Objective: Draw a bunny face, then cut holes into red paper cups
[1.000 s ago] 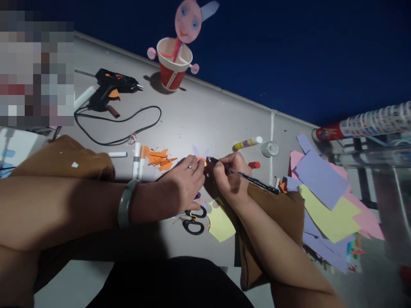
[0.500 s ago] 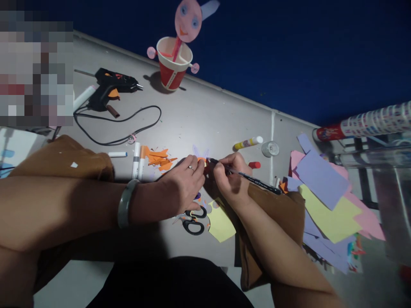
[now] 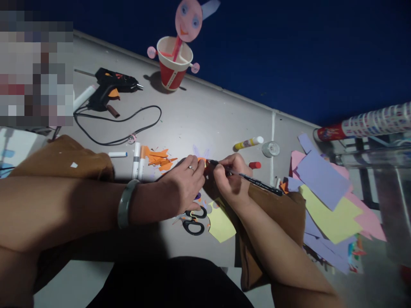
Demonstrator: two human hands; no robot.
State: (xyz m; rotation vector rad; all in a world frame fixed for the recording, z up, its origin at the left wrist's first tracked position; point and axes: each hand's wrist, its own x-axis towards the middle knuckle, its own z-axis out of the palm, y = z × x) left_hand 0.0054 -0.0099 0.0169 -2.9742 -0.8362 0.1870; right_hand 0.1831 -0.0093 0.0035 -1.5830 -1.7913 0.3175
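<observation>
My right hand (image 3: 233,177) is closed round a black pen (image 3: 261,184) that slants across it. The pen's tip end points left at a small orange paper piece (image 3: 202,160), mostly covered by fingers. My left hand (image 3: 186,184), with a ring on one finger, lies flat with its fingers stretched over that piece. Pale purple ear-like paper shapes (image 3: 201,151) show just beyond the fingertips. Black-handled scissors (image 3: 193,226) lie below my left hand, their blades partly hidden. Beside them is a cut yellow paper sheet (image 3: 222,224).
A red paper cup (image 3: 172,78) with a pink-faced paper figure stands at the back. Left are a glue gun (image 3: 111,85), its cord, markers (image 3: 136,160) and orange scraps (image 3: 159,157). Right are a glue stick (image 3: 248,143), clear tape (image 3: 270,149), coloured papers (image 3: 324,177) and stacked cups (image 3: 375,122).
The pen in my right hand has shifted very slightly. My left hand and the things on the table stay where they were.
</observation>
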